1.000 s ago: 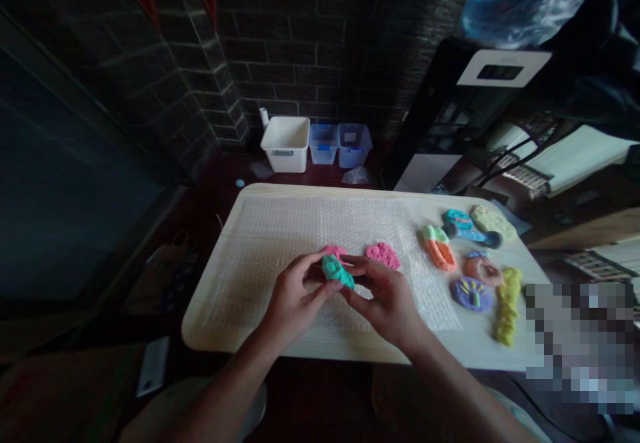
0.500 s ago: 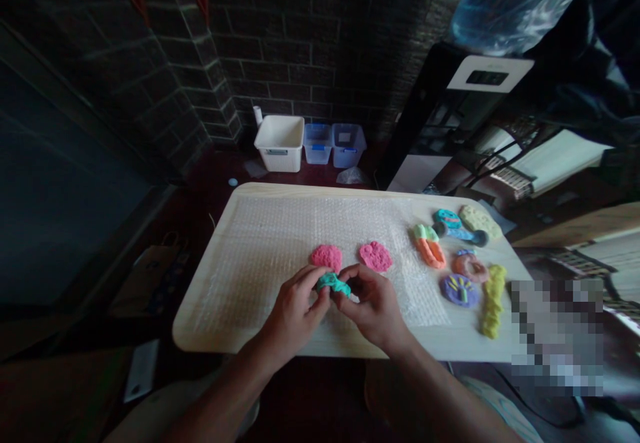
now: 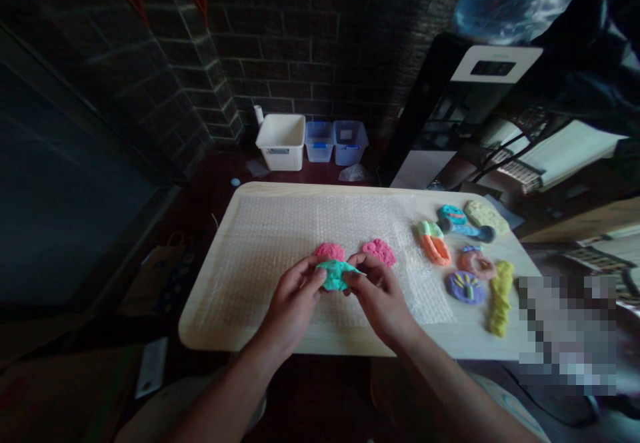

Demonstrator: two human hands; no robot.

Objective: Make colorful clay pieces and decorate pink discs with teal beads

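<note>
Gripped soft-looking, lumpy turquoise clay [image 3: 334,276] between left hand [image 3: 289,302] and right hand [image 3: 387,302], just this side of the leftmost bumpy pink clay mound [image 3: 330,251]; likely risked tearing from hard pulling.

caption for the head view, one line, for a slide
Two hands, left and right, grip a green clay piece above bubble wrap, near two pink clay pieces.
</note>
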